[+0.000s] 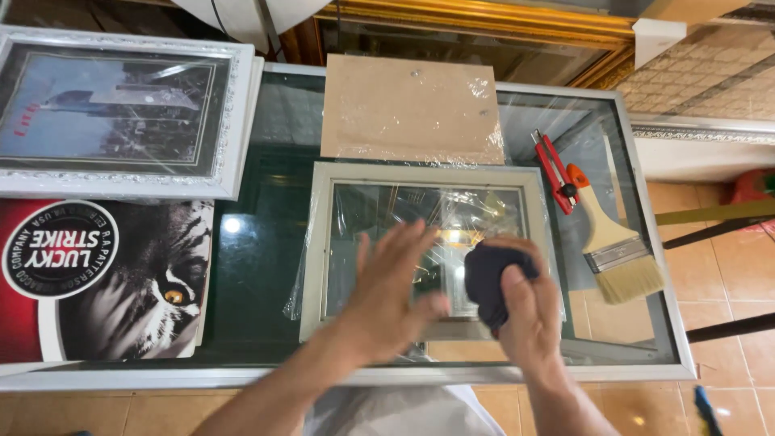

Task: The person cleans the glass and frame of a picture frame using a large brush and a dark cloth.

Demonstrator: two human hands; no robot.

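Right hand (pixel 529 311) closed around dark cloth (pixel 491 278), pressing it on the glass of the frame (pixel 428 173). Left hand (pixel 395 287) open, fingers spread, flat on the glass, holding nothing. Frame lies on glass table (pixel 258 242), partly in plastic wrap. Brush (pixel 617 250) and red cutter (pixel 555 169) lie to its right; board (pixel 408 109) beyond.

left hand (pixel 395 287): flat, fingers spread | right hand (pixel 529 311): curled closed (both forearms extended forward)
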